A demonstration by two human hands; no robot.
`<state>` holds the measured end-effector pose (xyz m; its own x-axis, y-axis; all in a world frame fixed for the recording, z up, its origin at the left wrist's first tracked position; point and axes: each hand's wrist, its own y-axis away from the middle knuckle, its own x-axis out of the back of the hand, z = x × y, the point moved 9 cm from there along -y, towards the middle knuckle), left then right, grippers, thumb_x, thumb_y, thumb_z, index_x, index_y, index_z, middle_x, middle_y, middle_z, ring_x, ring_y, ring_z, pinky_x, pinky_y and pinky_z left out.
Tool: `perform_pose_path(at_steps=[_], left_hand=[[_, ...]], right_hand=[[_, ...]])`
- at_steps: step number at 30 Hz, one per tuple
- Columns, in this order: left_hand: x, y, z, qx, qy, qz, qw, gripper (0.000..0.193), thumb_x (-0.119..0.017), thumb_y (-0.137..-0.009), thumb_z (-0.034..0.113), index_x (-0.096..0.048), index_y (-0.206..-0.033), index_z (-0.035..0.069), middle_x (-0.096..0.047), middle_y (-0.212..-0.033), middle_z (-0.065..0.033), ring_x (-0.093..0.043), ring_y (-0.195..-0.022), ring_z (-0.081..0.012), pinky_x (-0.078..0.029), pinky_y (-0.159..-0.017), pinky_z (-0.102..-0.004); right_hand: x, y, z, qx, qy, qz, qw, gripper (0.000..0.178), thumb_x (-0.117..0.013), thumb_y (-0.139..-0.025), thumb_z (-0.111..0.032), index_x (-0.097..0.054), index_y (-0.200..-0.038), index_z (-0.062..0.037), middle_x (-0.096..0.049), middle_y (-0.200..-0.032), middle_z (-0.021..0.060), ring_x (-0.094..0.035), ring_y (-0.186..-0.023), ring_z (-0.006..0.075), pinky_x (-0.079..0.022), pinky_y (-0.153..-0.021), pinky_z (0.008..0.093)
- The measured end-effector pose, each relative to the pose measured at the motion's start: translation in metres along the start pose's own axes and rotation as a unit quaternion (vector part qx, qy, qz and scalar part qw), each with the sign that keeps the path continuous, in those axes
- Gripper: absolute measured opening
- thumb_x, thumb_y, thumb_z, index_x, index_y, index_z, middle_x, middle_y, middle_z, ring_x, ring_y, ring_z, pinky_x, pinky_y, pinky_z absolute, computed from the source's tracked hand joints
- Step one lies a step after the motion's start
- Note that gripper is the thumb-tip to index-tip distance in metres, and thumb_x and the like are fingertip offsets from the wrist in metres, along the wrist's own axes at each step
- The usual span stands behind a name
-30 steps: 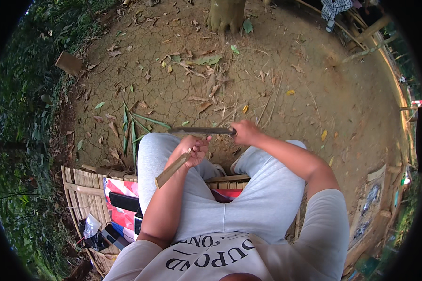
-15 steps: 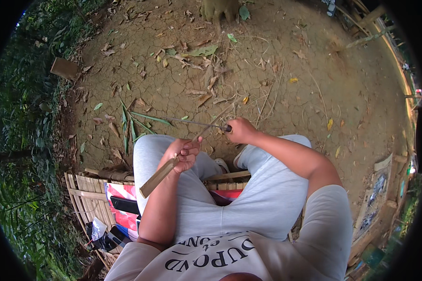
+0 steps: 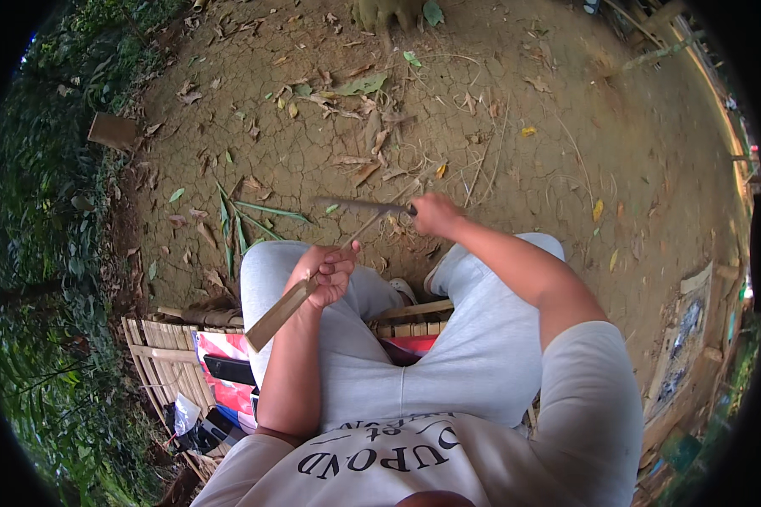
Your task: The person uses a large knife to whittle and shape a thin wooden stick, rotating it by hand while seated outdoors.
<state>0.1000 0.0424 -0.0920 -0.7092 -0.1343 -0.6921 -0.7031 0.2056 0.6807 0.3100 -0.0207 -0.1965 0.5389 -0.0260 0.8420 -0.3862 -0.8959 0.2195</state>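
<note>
Seated on a slatted bamboo bench (image 3: 156, 346) over cracked, leaf-strewn dirt ground (image 3: 516, 101), I see my left hand (image 3: 330, 272) gripping a bamboo strip (image 3: 281, 313) above my knees, right hand (image 3: 435, 214) closed around a knife (image 3: 359, 205) farther out.

From my feed the person's in a white short-sleeved tee (image 3: 448, 456) with dark curved block lettering across the chest, plus light grey pants (image 3: 414, 363). Bare forearms, both hands uncovered, and a light-coloured shoe (image 3: 402, 291) peeks out between the knees.
</note>
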Motion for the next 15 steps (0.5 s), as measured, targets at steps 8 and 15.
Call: perform_pose_path(at_steps=[8, 15], left_hand=[[0.002, 0.004, 0.006, -0.019, -0.014, -0.002, 1.0, 0.018, -0.032, -0.096, 0.001, -0.047, -0.105, -0.005, -0.04, -0.06, 0.0041, -0.033, -0.04, -0.0018, -0.029, -0.028, -0.0173], [0.009, -0.001, 0.003, -0.01, -0.039, -0.02, 0.999, 0.024, -0.03, -0.098, 0.003, -0.047, -0.111, -0.008, -0.043, -0.063, 0.003, -0.036, -0.042, -0.0031, -0.028, -0.031, -0.0168]], right_hand=[[0.017, 0.0, -0.042, 0.078, -0.008, -0.007, 0.997, 0.017, -0.066, -0.071, -0.017, -0.064, -0.077, -0.0016, -0.066, -0.075, 0.0209, -0.066, -0.074, 0.0405, -0.054, -0.068, 0.0479], [-0.008, -0.017, 0.048, -0.082, 0.027, -0.031, 0.996, 0.014, -0.067, -0.073, -0.015, -0.064, -0.076, -0.0019, -0.067, -0.078, 0.0216, -0.066, -0.076, 0.0408, -0.054, -0.069, 0.0476]])
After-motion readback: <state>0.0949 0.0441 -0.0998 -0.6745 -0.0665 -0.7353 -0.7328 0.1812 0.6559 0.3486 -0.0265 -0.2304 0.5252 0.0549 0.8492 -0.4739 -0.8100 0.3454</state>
